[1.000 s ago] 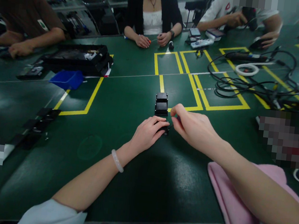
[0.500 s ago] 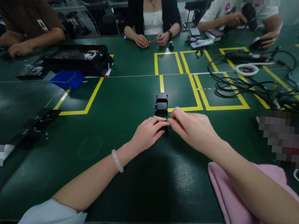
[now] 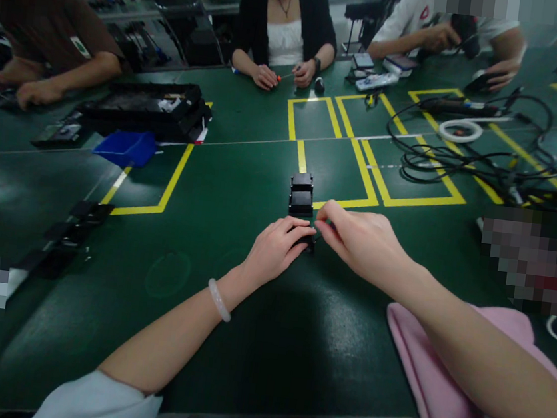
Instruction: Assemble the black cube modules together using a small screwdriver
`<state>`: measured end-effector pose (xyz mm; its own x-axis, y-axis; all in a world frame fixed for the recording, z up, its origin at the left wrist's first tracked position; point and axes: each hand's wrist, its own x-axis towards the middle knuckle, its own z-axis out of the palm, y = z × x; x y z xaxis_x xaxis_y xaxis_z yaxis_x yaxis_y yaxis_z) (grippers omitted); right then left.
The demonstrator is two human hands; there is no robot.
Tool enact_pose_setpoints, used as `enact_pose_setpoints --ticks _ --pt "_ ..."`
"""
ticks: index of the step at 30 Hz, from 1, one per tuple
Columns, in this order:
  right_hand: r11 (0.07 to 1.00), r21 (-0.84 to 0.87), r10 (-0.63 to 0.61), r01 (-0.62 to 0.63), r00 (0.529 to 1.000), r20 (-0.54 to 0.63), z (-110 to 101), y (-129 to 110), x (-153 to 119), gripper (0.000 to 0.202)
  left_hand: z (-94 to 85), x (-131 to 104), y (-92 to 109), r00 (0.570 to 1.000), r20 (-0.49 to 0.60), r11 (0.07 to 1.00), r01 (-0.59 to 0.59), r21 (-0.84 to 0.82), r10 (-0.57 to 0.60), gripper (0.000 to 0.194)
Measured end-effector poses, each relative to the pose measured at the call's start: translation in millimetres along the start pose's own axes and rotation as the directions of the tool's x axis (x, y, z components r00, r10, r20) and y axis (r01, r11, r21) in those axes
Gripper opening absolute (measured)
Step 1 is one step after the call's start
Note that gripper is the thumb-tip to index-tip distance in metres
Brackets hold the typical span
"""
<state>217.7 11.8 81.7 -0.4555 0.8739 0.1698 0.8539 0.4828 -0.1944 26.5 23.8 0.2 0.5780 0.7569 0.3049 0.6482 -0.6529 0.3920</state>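
Note:
On the green table (image 3: 241,359), a small black part (image 3: 309,243) lies under the fingers of my left hand (image 3: 274,247), which are closed on it. To its right, my right hand (image 3: 358,239) is pinched at the part's right edge; what sits between thumb and forefinger is too small to make out. Just beyond my fingers stand black blocks (image 3: 301,200) in a short row, at the end of a yellow tape strip. My left hand covers most of the black part.
Black blocks (image 3: 87,213) and a blue tray (image 3: 125,147) are at left, near a long black case (image 3: 144,106). Black cables (image 3: 415,159) and a white ring (image 3: 460,130) lie at right. Pink cloth (image 3: 422,359) sits under my right forearm. People work across the table.
My right fingertips have shifted very slightly beside the black part. My left hand stays in place. At far left, a person's hand has moved a little.

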Motion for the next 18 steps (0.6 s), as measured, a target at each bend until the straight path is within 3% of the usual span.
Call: enact_pose_setpoints --ticks 4,9,14,18 --pt "1.000 0.008 0.005 -0.005 0.999 -0.044 0.5 0.3 -0.4 0.023 0.1 0.1 0.0 1.000 0.001 1.000 -0.001 -0.006 0.001 0.027" --pt "0.999 -0.043 0.003 -0.003 1.000 0.007 0.3 -0.2 -0.6 0.032 0.2 0.2 0.1 1.000 0.006 1.000 0.006 0.012 -0.006 0.026" --pt "1.000 0.005 -0.011 0.011 0.999 -0.037 0.8 -0.8 -0.5 0.022 -0.1 0.5 0.3 1.000 -0.003 1.000 -0.004 0.009 0.004 0.027" --pt "1.000 0.007 -0.014 0.014 1.000 -0.012 -0.4 -1.1 -0.6 0.028 -0.5 0.7 0.7 1.000 0.001 1.000 0.000 0.007 0.000 0.027"
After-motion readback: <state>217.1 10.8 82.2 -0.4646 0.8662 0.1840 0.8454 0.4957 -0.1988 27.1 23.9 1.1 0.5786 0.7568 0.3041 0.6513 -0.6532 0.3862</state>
